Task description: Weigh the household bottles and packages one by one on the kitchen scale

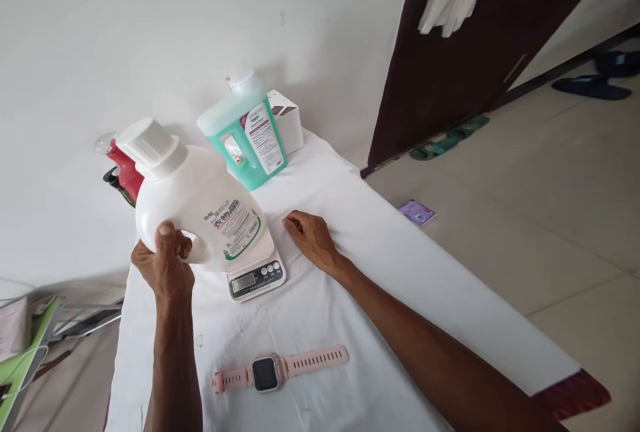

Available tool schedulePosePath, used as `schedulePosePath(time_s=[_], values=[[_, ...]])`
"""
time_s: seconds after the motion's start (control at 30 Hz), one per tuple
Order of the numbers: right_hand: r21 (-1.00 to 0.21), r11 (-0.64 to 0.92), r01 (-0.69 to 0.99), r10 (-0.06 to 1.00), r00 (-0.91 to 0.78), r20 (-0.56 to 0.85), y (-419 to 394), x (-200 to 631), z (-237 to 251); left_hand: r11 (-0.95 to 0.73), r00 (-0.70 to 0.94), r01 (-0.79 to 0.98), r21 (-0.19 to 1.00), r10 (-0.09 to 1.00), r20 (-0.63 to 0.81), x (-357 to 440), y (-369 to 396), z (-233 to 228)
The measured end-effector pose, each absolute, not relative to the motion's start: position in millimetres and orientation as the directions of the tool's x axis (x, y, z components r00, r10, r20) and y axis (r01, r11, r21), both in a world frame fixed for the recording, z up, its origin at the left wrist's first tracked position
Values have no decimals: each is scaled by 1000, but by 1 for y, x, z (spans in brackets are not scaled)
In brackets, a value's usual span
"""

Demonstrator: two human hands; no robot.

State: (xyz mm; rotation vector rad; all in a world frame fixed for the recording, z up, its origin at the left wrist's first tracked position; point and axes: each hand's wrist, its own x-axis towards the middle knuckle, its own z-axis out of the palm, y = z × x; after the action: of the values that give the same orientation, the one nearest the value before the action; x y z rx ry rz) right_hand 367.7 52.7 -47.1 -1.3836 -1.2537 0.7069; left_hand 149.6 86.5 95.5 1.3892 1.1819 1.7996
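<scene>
1. The left hand [164,265] is wrapped around the handle of the white jug [197,209], thumb on top. The jug is tilted, cap [150,145] toward the wall, its base on or just above the scale [255,272]; whether it rests there cannot be told.
2. The right hand [310,235] lies on the white cloth [350,219] just beside the scale, fingers loosely curled, holding nothing.
3. Behind the scale stands a green bottle [245,129], with a small white box [287,119] at its far side. A red object [125,169] shows behind the jug. A pink watch [277,371] lies flat on the cloth nearer the person.
4. Risks, as a judgement: the jug is large against the small scale, so a tilted, off-centre landing could tip it off the platform or slide the scale on the loose cloth.
5. A swing backward could knock the green bottle, which is near.
6. If the cap is loose, the tilt could leak liquid onto the cloth and scale.
</scene>
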Motion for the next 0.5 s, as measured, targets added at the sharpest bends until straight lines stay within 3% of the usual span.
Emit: schedulePosePath(time_s=[0.2, 0.37, 0.5], values=[[-983, 154, 100, 893, 412, 182, 51, 368, -45, -452, -321, 16, 892, 842, 433, 194, 99, 119], [-957, 228, 178, 725, 625, 289, 49, 377, -40, -452, -291, -79, 889, 863, 413, 248, 125, 124], [-940, 238, 242, 638, 691, 340, 50, 384, -40, -390, -264, -139, 910, 900, 346, 286, 147, 108]])
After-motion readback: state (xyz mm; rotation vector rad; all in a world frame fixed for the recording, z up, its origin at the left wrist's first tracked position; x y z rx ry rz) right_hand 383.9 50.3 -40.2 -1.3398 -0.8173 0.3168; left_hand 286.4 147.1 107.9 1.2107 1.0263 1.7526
